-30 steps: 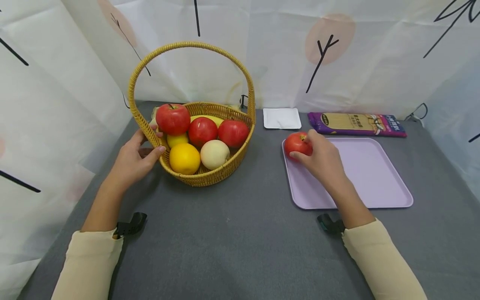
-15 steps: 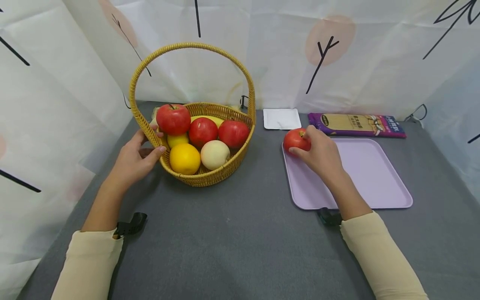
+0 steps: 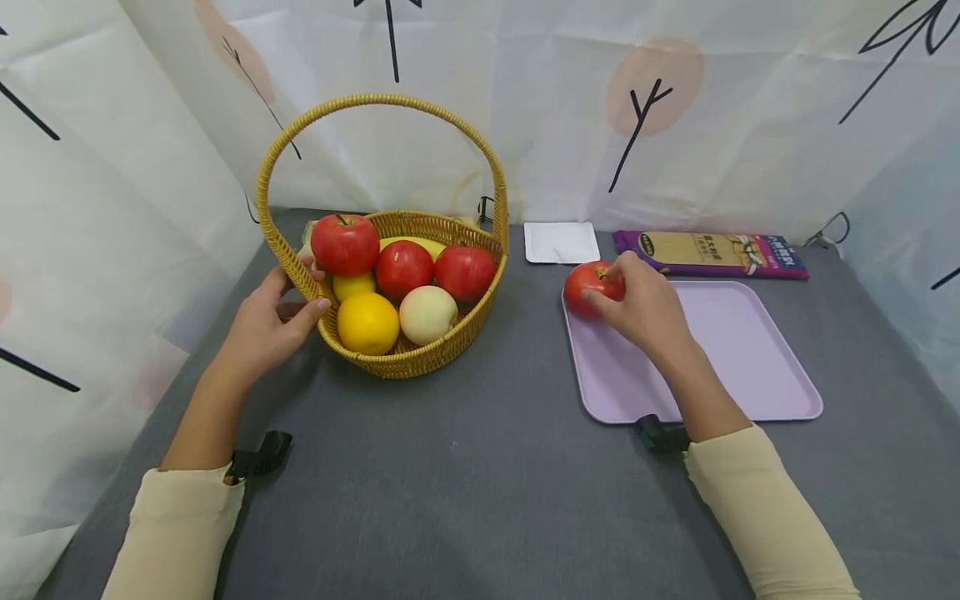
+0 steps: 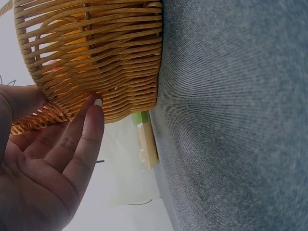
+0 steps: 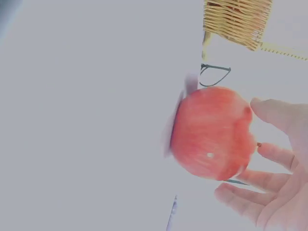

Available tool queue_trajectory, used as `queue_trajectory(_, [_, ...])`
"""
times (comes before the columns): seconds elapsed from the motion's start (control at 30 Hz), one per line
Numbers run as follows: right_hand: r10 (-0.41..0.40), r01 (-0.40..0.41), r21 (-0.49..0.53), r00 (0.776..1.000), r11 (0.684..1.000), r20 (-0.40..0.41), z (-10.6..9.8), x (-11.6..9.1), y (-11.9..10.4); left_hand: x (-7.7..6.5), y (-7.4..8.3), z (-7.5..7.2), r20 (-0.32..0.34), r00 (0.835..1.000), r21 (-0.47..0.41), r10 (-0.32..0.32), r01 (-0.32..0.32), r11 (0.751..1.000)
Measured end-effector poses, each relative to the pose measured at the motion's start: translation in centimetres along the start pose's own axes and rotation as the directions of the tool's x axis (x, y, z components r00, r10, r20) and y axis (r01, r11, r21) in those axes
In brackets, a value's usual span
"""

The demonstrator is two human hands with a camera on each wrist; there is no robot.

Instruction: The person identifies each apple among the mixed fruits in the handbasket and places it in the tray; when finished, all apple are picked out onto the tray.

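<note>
In the head view, a yellow woven basket [image 3: 420, 363] with a tall arched handle stands at the back left. My left hand [image 3: 262, 329] grips its left side near the handle's foot, thumb at the rim. The basket holds several fruits: red apples [image 3: 345, 245], an orange [image 3: 367, 323], a pale round fruit [image 3: 428, 315] and a yellow banana-like shape partly hidden behind them. To the right, my right hand [image 3: 648, 308] holds another red apple [image 3: 587, 292] over the far left corner of a lilac tray [image 3: 720, 358]. The right wrist view shows thumb and fingers about the apple's stem side.
Behind the tray lies a purple noodle packet [image 3: 712, 253], with a flat white packet [image 3: 561, 242] to its left. Printed cloth walls [image 3: 555, 125] rise behind and beside the grey tabletop [image 3: 450, 500]. A black clip [image 3: 828, 229] sits at the back right edge.
The right hand and its apple have shifted slightly toward the tray's far edge. My left hand stays on the basket. The whole head view has tipped a little.
</note>
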State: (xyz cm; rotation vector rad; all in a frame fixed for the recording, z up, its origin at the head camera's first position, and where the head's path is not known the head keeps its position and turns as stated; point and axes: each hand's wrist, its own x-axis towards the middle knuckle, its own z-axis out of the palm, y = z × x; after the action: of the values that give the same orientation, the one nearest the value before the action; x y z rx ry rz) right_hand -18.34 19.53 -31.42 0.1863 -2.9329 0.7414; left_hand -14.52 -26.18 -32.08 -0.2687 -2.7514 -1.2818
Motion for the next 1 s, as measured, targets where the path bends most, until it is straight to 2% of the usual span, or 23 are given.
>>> queue_trajectory(0.23, [-0.011,0.011,0.009,1.0,1.0,0.023,-1.1,0.0,-1.4,-0.2,0.1,-0.2,-0.005,1.0,0.009,0.008,-0.008,1.0])
queue_trajectory(0.4, [-0.07,0.07,0.01,0.997,0.998,0.015,-0.9,0.2,-3.4,-0.1,-0.1,-0.2,0.005,1.0,0.0,0.016,-0.016,1.0])
queue_trajectory(0.57, [-0.158,0.158,0.002,0.987,0.987,0.007,0.1,0.8,-6.1,0.1,-0.5,-0.1,0.011,0.999,-0.016,0.034,-0.034,0.999])
queue_trajectory(0.67, [-0.242,0.243,-0.006,0.97,0.97,0.011,0.8,1.2,-8.2,0.0,-0.4,-0.1,0.003,0.999,-0.014,0.033,-0.033,0.999])
queue_trajectory(0.83, [-0.385,0.386,-0.015,0.922,0.923,0.047,2.2,1.9,-11.7,0.0,-0.3,-0.1,0.003,1.0,-0.017,0.029,-0.029,0.999])
queue_trajectory(0.9, [-0.418,0.42,-0.011,0.906,0.908,0.064,2.7,2.2,-12.9,0.0,-0.4,0.0,0.004,0.999,-0.026,0.038,-0.038,0.999])
queue_trajectory(1.0, [-0.438,0.44,0.003,0.895,0.898,0.082,3.5,2.6,-14.2,0.1,-0.5,0.0,0.003,0.999,-0.037,0.05,-0.05,0.998])
